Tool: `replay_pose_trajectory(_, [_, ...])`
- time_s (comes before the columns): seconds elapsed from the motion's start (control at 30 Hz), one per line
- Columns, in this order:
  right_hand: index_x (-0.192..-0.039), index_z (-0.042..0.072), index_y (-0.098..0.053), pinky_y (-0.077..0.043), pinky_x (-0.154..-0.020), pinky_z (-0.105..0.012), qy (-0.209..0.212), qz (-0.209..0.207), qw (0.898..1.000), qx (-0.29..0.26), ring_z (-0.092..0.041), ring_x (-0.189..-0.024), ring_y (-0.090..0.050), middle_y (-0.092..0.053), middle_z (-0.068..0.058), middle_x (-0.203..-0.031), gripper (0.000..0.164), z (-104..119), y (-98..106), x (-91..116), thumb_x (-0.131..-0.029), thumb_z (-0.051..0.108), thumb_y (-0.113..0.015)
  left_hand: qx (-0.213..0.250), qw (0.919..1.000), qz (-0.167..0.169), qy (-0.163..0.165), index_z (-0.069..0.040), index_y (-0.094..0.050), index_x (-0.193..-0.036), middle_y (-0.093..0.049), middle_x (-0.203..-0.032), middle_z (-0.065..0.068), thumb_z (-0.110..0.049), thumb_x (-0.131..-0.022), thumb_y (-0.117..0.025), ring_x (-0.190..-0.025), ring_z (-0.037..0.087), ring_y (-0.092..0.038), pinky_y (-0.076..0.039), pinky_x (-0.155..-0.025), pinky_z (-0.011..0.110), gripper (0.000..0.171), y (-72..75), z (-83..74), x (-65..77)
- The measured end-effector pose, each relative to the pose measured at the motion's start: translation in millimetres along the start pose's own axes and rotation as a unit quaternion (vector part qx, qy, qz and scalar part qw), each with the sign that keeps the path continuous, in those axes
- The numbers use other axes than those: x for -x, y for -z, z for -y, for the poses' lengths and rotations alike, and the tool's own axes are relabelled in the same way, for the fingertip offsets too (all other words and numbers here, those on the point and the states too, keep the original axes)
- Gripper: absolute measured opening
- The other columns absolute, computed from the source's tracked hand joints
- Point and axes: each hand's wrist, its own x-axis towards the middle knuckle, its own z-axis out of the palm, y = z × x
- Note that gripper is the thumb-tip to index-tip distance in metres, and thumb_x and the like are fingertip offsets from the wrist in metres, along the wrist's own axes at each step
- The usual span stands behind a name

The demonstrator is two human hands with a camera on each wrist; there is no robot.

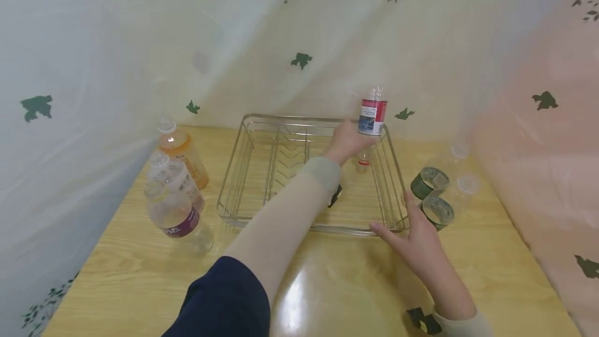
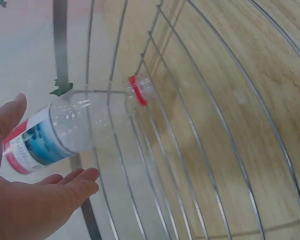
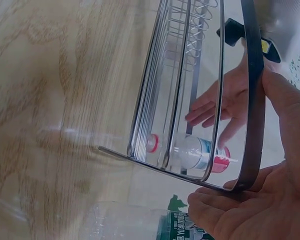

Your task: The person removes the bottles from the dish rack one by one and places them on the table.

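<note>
A wire dish rack (image 1: 281,118) stands on the wooden table. In its back right part, a clear plastic bottle (image 1: 372,116) with a red, white and blue label stands upside down, its red-ringed neck at the wires. My left hand (image 1: 348,142) is beside the bottle. The left wrist view shows the thumb and straight fingers (image 2: 77,187) spread apart around it, not curled round it. At the rack's front right corner, my right hand (image 1: 421,241) touches the frame, thumb along the front and fingers extended along the right side.
Three plastic bottles stand left of the rack: one with orange contents (image 1: 184,155), one with a pale label (image 1: 187,183) and one with a purple label (image 1: 181,225). Right of it are two green-labelled bottles (image 1: 429,181). A patterned curtain (image 1: 262,77) hangs behind.
</note>
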Motion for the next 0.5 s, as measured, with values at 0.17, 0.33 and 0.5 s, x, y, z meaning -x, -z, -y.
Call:
replay_pose_trajectory(0.17, [-0.162, 0.005, 0.000, -0.028, -0.109, -0.071, -0.005, -0.005, 1.000, 0.004, -0.054, -0.142, -0.024, -0.020, -0.027, -0.163, 0.116, -3, 0, 3, -0.089, 0.060, -0.072, 0.012, 0.9989, 0.017, -0.042, -0.006, -0.070, -0.106, -0.069, -0.088, -0.001, -0.018, -0.087, -0.082, -0.080, 0.016, -0.065, -0.056, -0.072, 0.030, 0.026, -13.2, 6.8, -0.5])
replay_pose_trajectory(0.33, [-0.162, 0.004, 0.000, -0.028, -0.109, -0.071, -0.006, -0.004, 1.000, -0.001, -0.054, -0.142, -0.024, -0.019, -0.027, -0.162, 0.117, -2, 0, 5, -0.088, 0.061, -0.072, 0.007, 0.9980, 0.012, -0.062, -0.005, -0.067, -0.112, -0.066, -0.093, -0.001, -0.016, -0.087, -0.082, -0.084, 0.015, -0.064, -0.055, -0.077, 0.029, 0.031, -21.5, 11.4, -2.0])
replay_pose_trajectory(0.5, [-0.162, 0.003, -0.001, -0.028, -0.109, -0.071, 0.001, -0.004, 1.000, -0.005, -0.054, -0.143, -0.023, -0.019, -0.028, -0.162, 0.118, -1, 0, 2, -0.088, 0.061, -0.071, 0.003, 0.9981, 0.005, -0.062, -0.008, -0.065, -0.116, -0.066, -0.100, -0.001, -0.019, -0.086, -0.084, -0.089, 0.015, -0.064, -0.054, -0.082, 0.028, 0.037, -25.4, 18.5, -14.3])
